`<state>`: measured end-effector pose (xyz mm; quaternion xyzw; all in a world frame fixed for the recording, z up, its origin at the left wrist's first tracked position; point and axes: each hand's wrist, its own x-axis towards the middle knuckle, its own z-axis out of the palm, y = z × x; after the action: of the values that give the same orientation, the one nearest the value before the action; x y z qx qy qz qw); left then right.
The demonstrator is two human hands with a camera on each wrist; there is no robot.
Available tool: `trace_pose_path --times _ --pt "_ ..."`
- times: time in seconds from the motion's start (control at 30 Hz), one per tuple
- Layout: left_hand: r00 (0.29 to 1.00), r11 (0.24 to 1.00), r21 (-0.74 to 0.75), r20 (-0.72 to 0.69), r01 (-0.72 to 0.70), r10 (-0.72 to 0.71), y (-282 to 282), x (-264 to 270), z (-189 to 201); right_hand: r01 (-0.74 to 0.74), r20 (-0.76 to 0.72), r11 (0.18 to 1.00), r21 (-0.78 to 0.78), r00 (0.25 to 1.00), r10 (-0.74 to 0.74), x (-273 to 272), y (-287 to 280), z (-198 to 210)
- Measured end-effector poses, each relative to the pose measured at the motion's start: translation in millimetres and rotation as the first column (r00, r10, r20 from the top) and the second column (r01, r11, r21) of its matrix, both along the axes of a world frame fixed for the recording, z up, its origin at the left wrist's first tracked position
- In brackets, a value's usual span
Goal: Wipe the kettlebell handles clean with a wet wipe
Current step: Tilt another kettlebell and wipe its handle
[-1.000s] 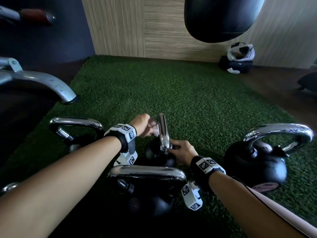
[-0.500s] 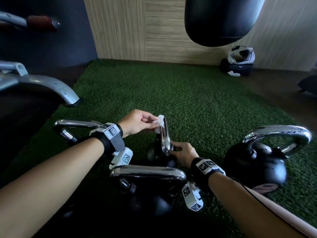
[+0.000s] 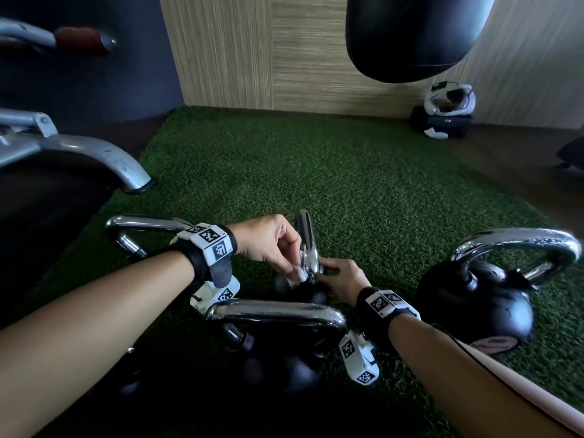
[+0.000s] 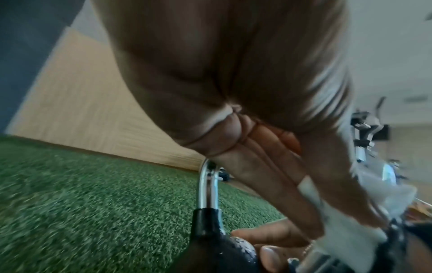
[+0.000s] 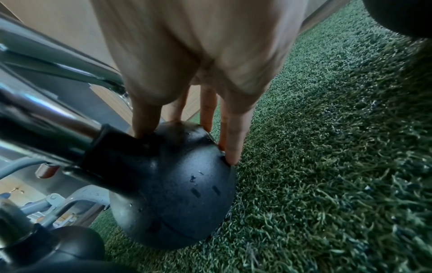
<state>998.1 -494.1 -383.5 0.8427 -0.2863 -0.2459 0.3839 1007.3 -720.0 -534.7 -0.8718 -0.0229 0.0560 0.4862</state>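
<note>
On the green turf (image 3: 363, 191), a small black kettlebell (image 5: 173, 184) stands with its shiny handle (image 3: 306, 245) edge-on to the head camera. The left hand (image 3: 268, 241) pinches a white wet wipe (image 3: 298, 276) between thumb and fingers and presses it on the low part of that handle, near where the handle meets the ball. The right hand (image 3: 343, 279) rests on the black ball with straight, spread fingers (image 5: 230, 140) and steadies it; it is not curled round anything.

Next to this kettlebell stand more of them. One with a wide chrome handle (image 3: 275, 312) is just in front of it, toward the person. A bigger kettlebell (image 3: 474, 298) stands to its right, apart from it. Another chrome handle (image 3: 142, 222) shows to its left, behind the left wrist. No bin or box can be seen.

Past the kettlebell, the turf runs to a wood-look wall (image 3: 252, 52). A black punching bag (image 3: 410, 36) hangs above the far turf. White and black gear (image 3: 445, 109) lies by the wall to the right. A grey metal machine leg (image 3: 94, 159) stands off to the left, at the turf's edge.

Half a second ago the left hand held the wipe at the top of the handle. Now it is lower down the handle. The right hand is in the same spot on the ball.
</note>
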Motion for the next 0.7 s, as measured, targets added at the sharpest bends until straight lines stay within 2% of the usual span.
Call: trace_pose_path --times 0.13,0.27,0.37,0.57,0.7 --pt "0.997 1.000 0.010 0.072 -0.018 0.017 0 -6 5 -0.008 -0.019 0.999 0.033 1.000 0.009 -1 -1 2" --pt "0.973 0.993 0.116 0.230 -0.037 0.009 -5 -18 -10 -0.019 -0.015 0.999 0.041 1.000 0.020 -3 0 5" --pt "0.951 0.993 0.093 0.306 -0.073 0.041 -3 -20 -15 -0.030 -0.039 0.999 0.036 0.999 0.031 -3 1 8" --pt "0.921 0.971 0.170 0.379 -0.168 0.093 -5 -22 -32 -0.012 -0.039 0.998 0.069 0.999 0.014 2 -1 -2" --pt "0.944 0.960 0.218 0.316 -0.174 0.099 -2 -15 -30 -0.081 -0.058 0.996 0.027 0.995 0.083 0 -5 12"
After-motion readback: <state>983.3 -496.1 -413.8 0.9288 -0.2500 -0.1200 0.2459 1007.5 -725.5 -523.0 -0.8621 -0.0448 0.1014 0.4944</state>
